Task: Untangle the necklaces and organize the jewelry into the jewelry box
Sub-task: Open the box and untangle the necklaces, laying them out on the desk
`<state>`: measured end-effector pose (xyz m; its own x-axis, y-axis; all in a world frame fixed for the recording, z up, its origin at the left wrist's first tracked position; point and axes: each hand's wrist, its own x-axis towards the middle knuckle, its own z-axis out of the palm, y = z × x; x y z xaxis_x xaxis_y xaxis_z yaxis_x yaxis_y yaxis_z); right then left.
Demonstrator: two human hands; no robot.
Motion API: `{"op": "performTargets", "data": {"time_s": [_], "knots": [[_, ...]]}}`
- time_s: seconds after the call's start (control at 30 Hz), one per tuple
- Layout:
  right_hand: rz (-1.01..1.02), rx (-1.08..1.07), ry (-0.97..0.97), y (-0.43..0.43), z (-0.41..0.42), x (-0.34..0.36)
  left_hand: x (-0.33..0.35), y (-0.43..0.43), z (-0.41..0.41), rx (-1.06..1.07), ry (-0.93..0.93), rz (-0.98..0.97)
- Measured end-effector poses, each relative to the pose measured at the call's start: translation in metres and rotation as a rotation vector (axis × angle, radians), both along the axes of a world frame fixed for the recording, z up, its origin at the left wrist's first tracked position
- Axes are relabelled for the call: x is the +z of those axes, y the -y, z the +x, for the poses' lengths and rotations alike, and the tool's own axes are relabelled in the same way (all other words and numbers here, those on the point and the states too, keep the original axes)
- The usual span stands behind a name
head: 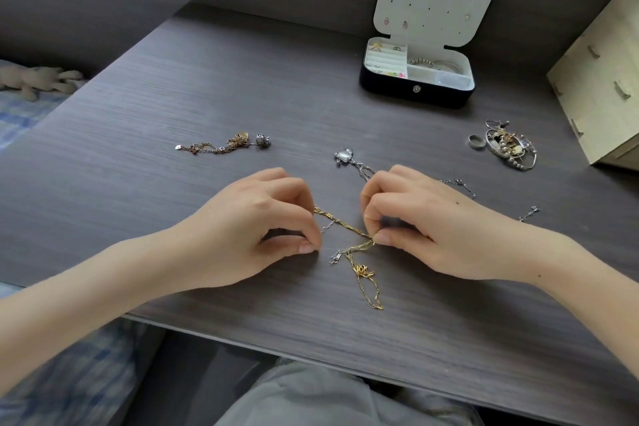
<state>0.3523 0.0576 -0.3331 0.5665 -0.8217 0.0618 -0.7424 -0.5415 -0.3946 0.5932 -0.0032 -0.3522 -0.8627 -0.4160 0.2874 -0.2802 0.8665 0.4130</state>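
Gold necklace [346, 227] mid-frame on desk [242, 79], tangled w/ silver chain [361, 169]. Taut bit runs diagonal btwn hands: left hand [256, 218] fingers [306, 247] pinch upper-left end, right hand [415, 221] fingers [383, 237] pinch lower-right.

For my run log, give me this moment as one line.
step: untangling | left hand: holds gold necklace | right hand: pinches gold necklace | silver necklace: crosses it | jewelry box: open

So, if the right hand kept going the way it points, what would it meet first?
Likely the left hand, facing the right hand across the tangled chains both pinch.
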Motion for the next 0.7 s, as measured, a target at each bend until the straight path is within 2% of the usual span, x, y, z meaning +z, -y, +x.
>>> {"op": "performTargets", "data": {"time_s": [0.33, 0.7], "knots": [[-0.214, 0.016, -0.167, 0.002, -0.001, -0.002, 0.009, 0.009, 0.018, -0.031, 0.040, -0.117], [-0.273, -0.074, -0.041, -0.007, 0.008, 0.005, 0.016, -0.001, 0.016, 0.085, 0.026, -0.121]]}}
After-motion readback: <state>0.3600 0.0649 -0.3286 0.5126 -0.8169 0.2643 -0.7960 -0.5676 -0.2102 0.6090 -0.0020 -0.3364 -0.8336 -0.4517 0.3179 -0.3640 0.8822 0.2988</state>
